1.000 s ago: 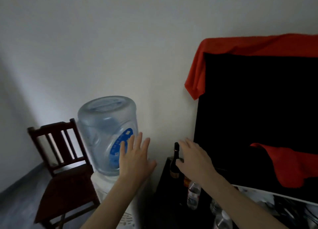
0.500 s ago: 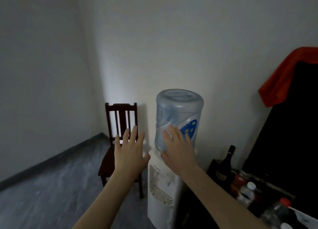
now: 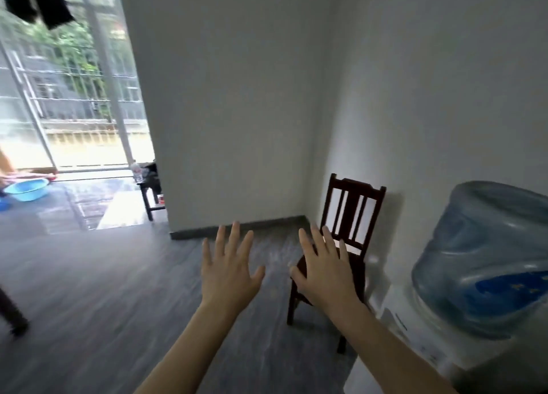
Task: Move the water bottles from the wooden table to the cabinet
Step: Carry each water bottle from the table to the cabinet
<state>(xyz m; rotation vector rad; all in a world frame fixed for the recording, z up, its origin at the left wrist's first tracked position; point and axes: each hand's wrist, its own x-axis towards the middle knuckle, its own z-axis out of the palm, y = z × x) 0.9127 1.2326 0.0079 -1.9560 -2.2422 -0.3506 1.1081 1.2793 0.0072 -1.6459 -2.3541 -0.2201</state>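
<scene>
Water bottles: only one small clear plastic bottle [image 3: 135, 170] can be made out, far off, standing on a dark low table [image 3: 149, 190] that pokes out past the corner of the white wall; it is too small and blurred to tell more, and whether others stand with it cannot be told.

Nearest, both bare forearms reach forward over the grey wood-look floor [image 3: 89, 290]. The left hand [image 3: 228, 272] is held out with fingers straight and spread, palm facing away, holding nothing. The right hand [image 3: 324, 270] is the same, flat and splayed, empty; in this view it overlaps the seat of a dark brown wooden chair [image 3: 353, 212] with a slatted back, though whether it touches the chair cannot be told.

At the right edge stands a white water dispenser [image 3: 415, 343] topped by a large translucent blue jug [image 3: 486, 257] with a blue label. The chair sits in the corner between the dispenser and the white wall [image 3: 237, 97].

Farther back on the left, a light blue plastic basin [image 3: 26, 189] lies on the floor near a tall glass door [image 3: 68, 97] with greenery and railings outside. A black cloth [image 3: 38, 2] hangs at the top left corner.
</scene>
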